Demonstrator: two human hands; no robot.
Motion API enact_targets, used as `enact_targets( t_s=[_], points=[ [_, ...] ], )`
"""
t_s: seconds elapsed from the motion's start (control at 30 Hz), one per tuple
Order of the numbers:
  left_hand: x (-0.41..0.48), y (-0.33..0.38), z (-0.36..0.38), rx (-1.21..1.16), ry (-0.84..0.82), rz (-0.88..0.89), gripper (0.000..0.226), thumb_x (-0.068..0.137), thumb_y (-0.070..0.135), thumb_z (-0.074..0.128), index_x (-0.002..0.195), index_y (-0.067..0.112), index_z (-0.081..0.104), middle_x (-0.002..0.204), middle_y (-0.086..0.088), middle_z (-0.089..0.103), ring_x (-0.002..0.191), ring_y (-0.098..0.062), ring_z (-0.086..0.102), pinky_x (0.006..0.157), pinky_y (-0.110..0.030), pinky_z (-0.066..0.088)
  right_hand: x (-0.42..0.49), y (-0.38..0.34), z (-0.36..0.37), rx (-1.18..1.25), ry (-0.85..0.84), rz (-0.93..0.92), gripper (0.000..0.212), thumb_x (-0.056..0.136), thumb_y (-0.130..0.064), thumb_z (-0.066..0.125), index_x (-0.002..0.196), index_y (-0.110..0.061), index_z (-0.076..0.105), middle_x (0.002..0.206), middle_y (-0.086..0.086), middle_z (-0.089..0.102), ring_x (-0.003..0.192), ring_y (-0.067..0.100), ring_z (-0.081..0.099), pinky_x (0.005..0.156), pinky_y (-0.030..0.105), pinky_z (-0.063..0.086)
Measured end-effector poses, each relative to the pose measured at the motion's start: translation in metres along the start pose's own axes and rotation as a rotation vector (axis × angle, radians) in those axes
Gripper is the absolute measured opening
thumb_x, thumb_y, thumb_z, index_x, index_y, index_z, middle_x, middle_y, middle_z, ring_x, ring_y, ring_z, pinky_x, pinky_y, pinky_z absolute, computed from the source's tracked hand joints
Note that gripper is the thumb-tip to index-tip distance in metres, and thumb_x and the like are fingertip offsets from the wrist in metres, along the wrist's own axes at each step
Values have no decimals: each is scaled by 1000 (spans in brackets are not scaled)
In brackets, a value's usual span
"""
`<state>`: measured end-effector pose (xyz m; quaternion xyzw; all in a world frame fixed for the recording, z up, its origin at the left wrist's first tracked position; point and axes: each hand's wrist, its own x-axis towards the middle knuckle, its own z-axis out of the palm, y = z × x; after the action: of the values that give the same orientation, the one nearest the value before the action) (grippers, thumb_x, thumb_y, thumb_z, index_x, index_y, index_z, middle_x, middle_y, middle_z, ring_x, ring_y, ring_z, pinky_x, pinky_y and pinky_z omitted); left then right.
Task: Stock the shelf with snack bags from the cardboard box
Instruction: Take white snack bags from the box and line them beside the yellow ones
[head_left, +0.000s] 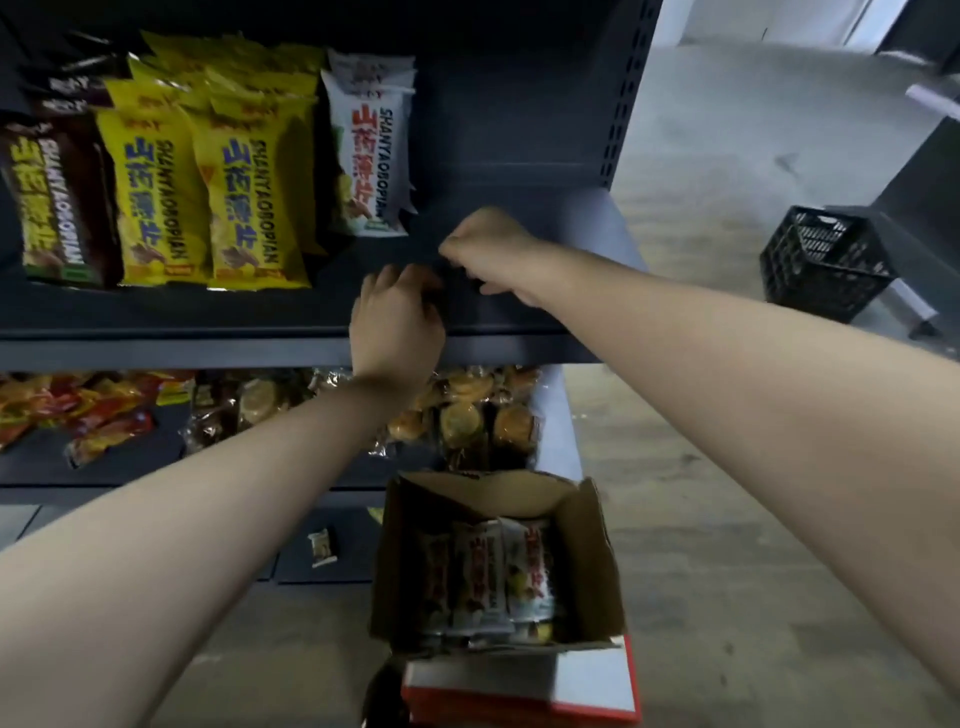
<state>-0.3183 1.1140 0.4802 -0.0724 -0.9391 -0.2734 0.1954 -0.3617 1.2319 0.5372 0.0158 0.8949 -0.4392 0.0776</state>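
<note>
At mid-frame the right hand is curled into a loose fist and the left hand, just below and left of it, bends its fingers onto the dark grey metal shelf; something small and dark lies between them, but whether either hand grips it cannot be told; left of the hands stand white snack bags, then yellow snack bags and brown snack bags; at lower centre the open brown cardboard box holds more white bags; a black plastic crate sits at right.
</note>
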Motion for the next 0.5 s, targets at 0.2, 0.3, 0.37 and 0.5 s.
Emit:
enact_targets(
  t_s=[0.2,0.3,0.37,0.5],
  points=[
    [-47,1,19,-106,37,223,36,80,16,29,86,6,63,89,-11,61,87,-30,56,58,-38,46,-54,28,2,169,20,-124,24,97,-11,45,106,-4,66,90,8,67,73,13,57,52,13,43],
    [-79,-10,34,-75,-61,263,34,81,18,33,83,10,65,85,-8,65,78,-26,62,55,-35,50,-78,51,14,198,-46,-177,23,99,-9,42,99,-10,65,81,1,66,68,10,58,57,13,45],
    [-100,-22,46,-21,-187,221,28,83,16,39,81,12,66,82,-7,67,72,-28,64,53,-31,48,-91,73,30,188,-102,-156,24,100,-9,42,98,-9,65,80,1,66,68,9,60,60,12,46],
    [-134,-53,73,138,-574,58,24,93,16,42,102,19,64,103,-3,66,92,-27,63,67,-31,44,-106,131,74,71,-253,-31,23,99,-12,45,99,-5,67,84,2,69,68,4,59,60,8,44]
  ],
)
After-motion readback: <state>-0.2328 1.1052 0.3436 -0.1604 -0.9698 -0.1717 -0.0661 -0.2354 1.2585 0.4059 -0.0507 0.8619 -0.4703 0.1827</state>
